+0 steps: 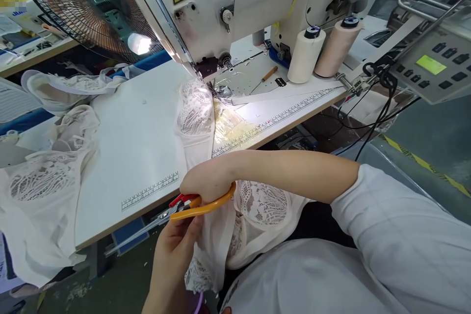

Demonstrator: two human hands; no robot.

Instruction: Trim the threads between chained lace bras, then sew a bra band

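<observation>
My right hand [206, 181] grips orange-handled scissors [176, 212] at the table's front edge, blades pointing left and down. Just below them, my left hand [176, 245] pinches the hanging edge of a white lace garment [195, 113]. That garment runs from under the needle of the white sewing machine [221, 5] across the table and down into my lap.
A pile of white lace garments [47, 176] lies on the table's left side. Two thread cones [320, 49] stand at the right of the machine, with a control panel [434, 68] further right. A fan [91, 5] stands at the back left. The white table [140, 127] bears printed rulers.
</observation>
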